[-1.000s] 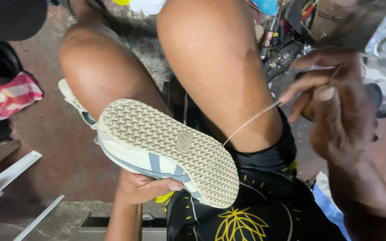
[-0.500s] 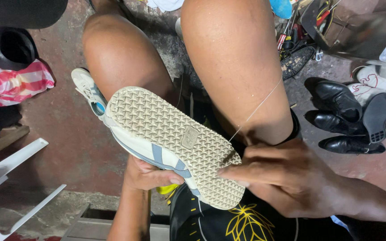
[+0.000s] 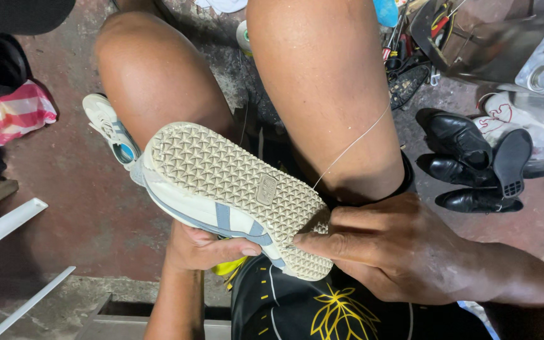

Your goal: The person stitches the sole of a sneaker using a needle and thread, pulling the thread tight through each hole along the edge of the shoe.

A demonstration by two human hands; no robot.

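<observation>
A cream leather sneaker (image 3: 221, 195) with blue-grey stripes and a tan, triangle-studded rubber sole lay sole-up between the person's bare knees, above the black shorts. The left hand (image 3: 206, 249) cupped it from beneath, fingers curled shut around the upper. The right hand (image 3: 398, 249) pressed against the heel edge, fingers pinched closed there, where a thin pale thread (image 3: 351, 148) ran up across the leg.

Cream sneaker (image 3: 221, 189) with blue stripes, triangle-studded beige sole; black shorts (image 3: 297, 308) with yellow leaf print; glossy black shoes (image 3: 467, 157); pink-striped bag (image 3: 7, 116).
</observation>
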